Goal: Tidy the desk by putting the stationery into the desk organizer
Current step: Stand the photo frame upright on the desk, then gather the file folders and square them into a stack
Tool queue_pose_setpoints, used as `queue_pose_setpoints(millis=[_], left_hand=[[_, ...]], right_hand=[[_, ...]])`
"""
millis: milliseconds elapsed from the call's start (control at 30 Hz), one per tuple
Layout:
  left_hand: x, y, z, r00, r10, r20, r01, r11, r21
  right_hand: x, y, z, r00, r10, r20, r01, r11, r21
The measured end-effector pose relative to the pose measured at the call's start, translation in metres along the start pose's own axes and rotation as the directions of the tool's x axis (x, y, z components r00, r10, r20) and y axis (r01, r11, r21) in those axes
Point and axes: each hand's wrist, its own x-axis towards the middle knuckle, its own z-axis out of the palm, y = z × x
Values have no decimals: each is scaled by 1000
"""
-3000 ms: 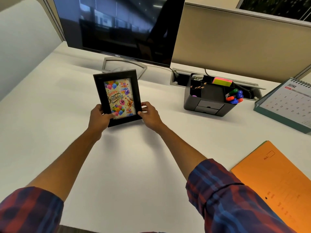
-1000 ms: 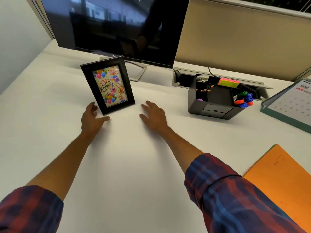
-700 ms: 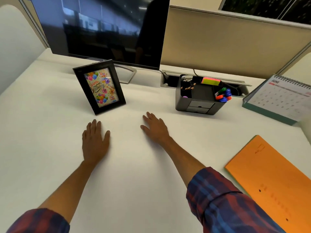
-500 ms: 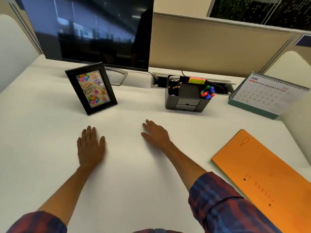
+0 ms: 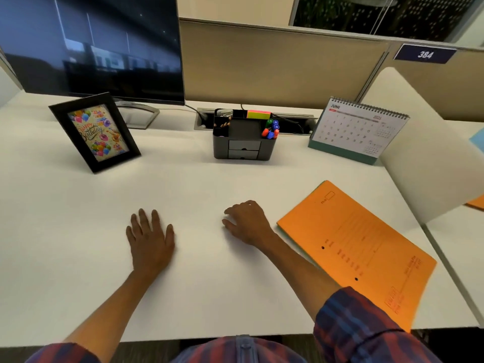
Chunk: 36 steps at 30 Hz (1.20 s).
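Note:
The dark grey desk organizer (image 5: 243, 149) stands at the back middle of the white desk (image 5: 78, 218). Coloured markers (image 5: 271, 129) fill its right compartment, pencils (image 5: 222, 124) its left one, and a pink and yellow sticky-note pad (image 5: 258, 114) sits at its back. My left hand (image 5: 150, 238) lies flat on the desk, fingers straight, holding nothing. My right hand (image 5: 247, 222) rests on the desk to its right with fingers loosely bent, also holding nothing. Both hands are well in front of the organizer.
A black photo frame (image 5: 95, 132) with a birthday picture stands at the back left, before the monitor (image 5: 91, 45). A desk calendar (image 5: 358, 131) stands at the back right. An orange folder (image 5: 358, 247) lies right of my right hand. A white divider (image 5: 429, 148) borders the right.
Both hands let go of the photo frame, which stands upright at the back left, and drew back toward me onto the desk. The view pulled back and shifted right.

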Motion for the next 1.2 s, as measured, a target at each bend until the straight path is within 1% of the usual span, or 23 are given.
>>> queue_pose_setpoints(millis=[100, 200, 300, 400, 600, 733, 833, 933, 1033, 1133, 1200], left_hand=[[-21, 24, 5, 997, 72, -2, -72, 997, -25], [-41, 52, 10, 983, 186, -1, -185, 981, -61], [-57, 80, 15, 972, 236, 6, -234, 968, -94], [-67, 106, 18, 974, 226, 17, -221, 966, -136], [-79, 142, 27, 956, 291, 48, -280, 947, -155], [-85, 160, 29, 946, 314, 80, -298, 940, -167], [-89, 173, 32, 936, 337, 101, -314, 929, -195], [-93, 186, 35, 919, 377, 116, -349, 914, -206], [-98, 201, 37, 891, 426, 154, -394, 897, -201], [-109, 217, 38, 835, 515, 193, -480, 854, -202], [-119, 227, 40, 810, 535, 241, -495, 843, -211]], right_hand=[[-33, 40, -6, 991, 84, -103, -78, 995, 65], [-68, 88, -15, 950, 266, -164, -245, 960, 135], [-103, 143, -23, 898, 422, -127, -410, 906, 107], [-135, 190, -29, 854, 516, -64, -510, 856, 87], [-174, 244, -40, 801, 596, -65, -594, 803, 49], [-184, 266, -45, 773, 633, -51, -630, 774, 55], [-188, 280, -47, 729, 685, -12, -683, 728, 61], [-190, 288, -50, 719, 694, -34, -692, 720, 60], [-190, 290, -51, 713, 698, -63, -691, 715, 106], [-189, 289, -50, 700, 710, -76, -693, 701, 170], [-187, 289, -48, 689, 719, -90, -698, 692, 185]])
